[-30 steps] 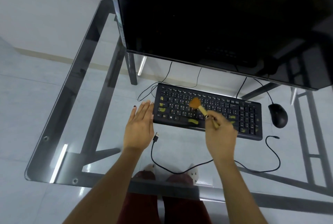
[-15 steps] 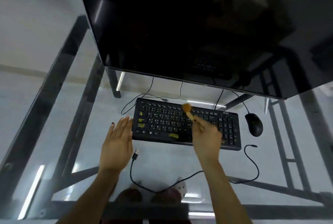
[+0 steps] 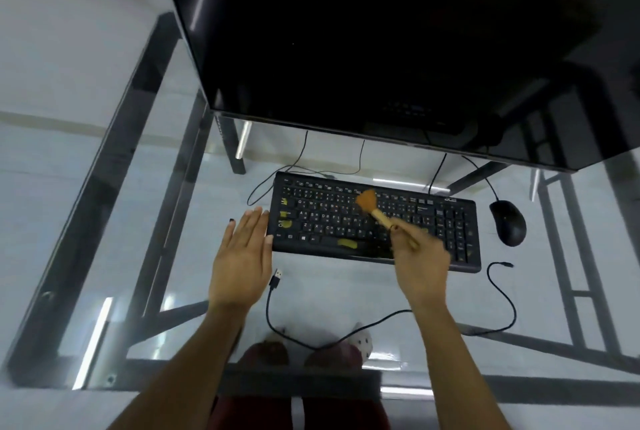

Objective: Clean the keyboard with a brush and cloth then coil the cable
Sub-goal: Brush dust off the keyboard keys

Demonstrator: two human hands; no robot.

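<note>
Looking down, we see our right hand (image 3: 420, 265) grip the brush (image 3: 375, 210) over the keyboard (image 3: 374, 222) on the table (image 3: 104, 187); our left hand (image 3: 240, 258), flat with fingers straight, hides its corner; the cable (image 3: 381, 320) lies near.

Reading off the keyboard (image 3: 375, 222) now: the letter row near its left end gives Q, W, E, R in pale print, and the row below starts A, S, D. Beneath that, Z can just be made out. A Windows logo key sits on the bottom row, near the left end. At the keyboard's far right corner there's a small pale brand mark, too blurred to read. The other key legends are too small to tell.
</note>
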